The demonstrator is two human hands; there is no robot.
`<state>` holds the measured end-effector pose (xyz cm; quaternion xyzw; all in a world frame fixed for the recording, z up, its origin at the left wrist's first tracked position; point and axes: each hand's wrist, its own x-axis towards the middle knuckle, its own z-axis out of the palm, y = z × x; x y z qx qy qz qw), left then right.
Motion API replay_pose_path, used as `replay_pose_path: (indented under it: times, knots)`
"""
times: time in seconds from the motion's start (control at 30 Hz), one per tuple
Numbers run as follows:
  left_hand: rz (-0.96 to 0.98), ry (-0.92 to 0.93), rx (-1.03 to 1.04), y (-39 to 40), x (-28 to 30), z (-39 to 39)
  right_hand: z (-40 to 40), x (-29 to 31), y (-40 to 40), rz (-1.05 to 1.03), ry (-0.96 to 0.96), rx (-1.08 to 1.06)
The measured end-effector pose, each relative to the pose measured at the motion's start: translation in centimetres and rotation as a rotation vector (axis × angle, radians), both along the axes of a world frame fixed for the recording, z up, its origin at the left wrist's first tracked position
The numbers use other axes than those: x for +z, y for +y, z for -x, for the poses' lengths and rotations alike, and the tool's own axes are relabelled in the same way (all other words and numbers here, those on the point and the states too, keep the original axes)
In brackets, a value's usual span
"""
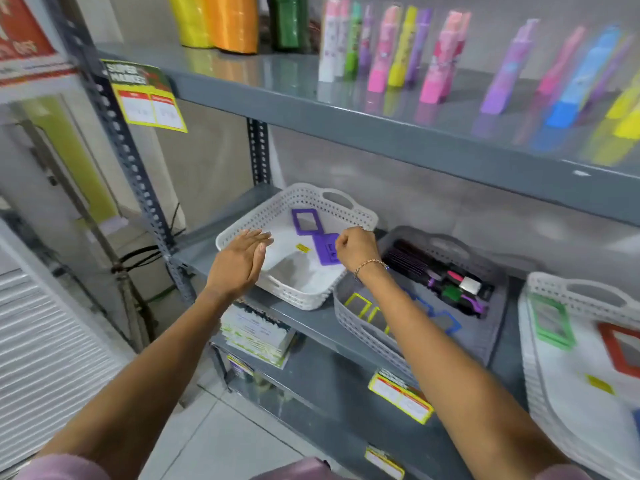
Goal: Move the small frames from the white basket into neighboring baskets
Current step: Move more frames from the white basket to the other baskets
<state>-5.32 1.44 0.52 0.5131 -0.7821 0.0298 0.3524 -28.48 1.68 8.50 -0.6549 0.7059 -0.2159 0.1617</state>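
Observation:
A white perforated basket [277, 209] sits on the middle shelf. Inside lie two small purple frames: one [304, 221] face up near the back, another [325, 249] face down toward the right rim. My right hand [355, 249] is curled over the basket's right edge, its fingers pinching the face-down purple frame. My left hand [239, 261] hovers flat and open above the basket's left front corner, holding nothing. To the right, a grey basket [491, 327] holds yellow frames [360, 304] and blue frames [445, 322].
Dark combs and brushes [446, 278] fill the grey basket's far side. Another white basket [568, 358] at far right holds a green frame [550, 322] and a red frame [620, 348]. The upper shelf [381, 119] overhangs with several coloured packs. Price tags hang from shelf edges.

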Motion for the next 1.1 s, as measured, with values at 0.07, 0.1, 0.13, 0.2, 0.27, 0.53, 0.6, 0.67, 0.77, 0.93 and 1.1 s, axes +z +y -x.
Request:
replay_pose_path:
  times: [0.07,0.1,0.13,0.2,0.27,0.53,0.6,0.67,0.77,0.93,1.1]
  knots:
    - [0.013,-0.008,0.038,-1.2,-0.1,-2.2,-1.6,-0.3,-2.1,-0.022,0.014,-0.006]
    - [0.01,-0.003,0.046,-1.7,-0.1,-3.1,-2.2,-0.7,-3.0,-0.042,0.03,-0.012]
    - [0.0,0.005,0.049,-2.0,-0.3,-3.9,-2.9,-1.1,-3.8,-0.066,0.046,-0.02]
    - [-0.038,0.028,0.029,-2.5,-0.9,-5.3,-4.2,-2.0,-5.0,-0.124,0.096,-0.023]
    - [-0.073,0.055,-0.003,-2.7,-1.9,-5.9,-4.9,-3.1,-5.9,-0.185,0.164,-0.032]
    - [-0.031,0.05,-0.047,-3.6,-3.3,-5.8,-5.2,-6.0,-8.1,-0.29,0.29,-0.056]
    - [-0.035,0.07,-0.028,-3.8,-3.5,-5.9,-5.4,-5.9,-8.3,-0.289,0.321,-0.032]
    - [-0.035,0.078,-0.014,-3.9,-3.7,-5.9,-6.1,-5.8,-8.2,-0.299,0.353,0.002]
    - [-0.047,0.08,-0.005,-3.8,-3.5,-5.7,-7.3,-5.7,-7.8,-0.267,0.348,0.052]
    - [-0.065,0.09,0.013,-3.4,-2.7,-5.3,-6.4,-4.0,-7.3,-0.199,0.087,-0.081]
    - [0.05,0.244,-0.009,-2.6,0.2,-1.2,-2.6,-2.8,-5.1,-0.102,-0.306,-0.173]
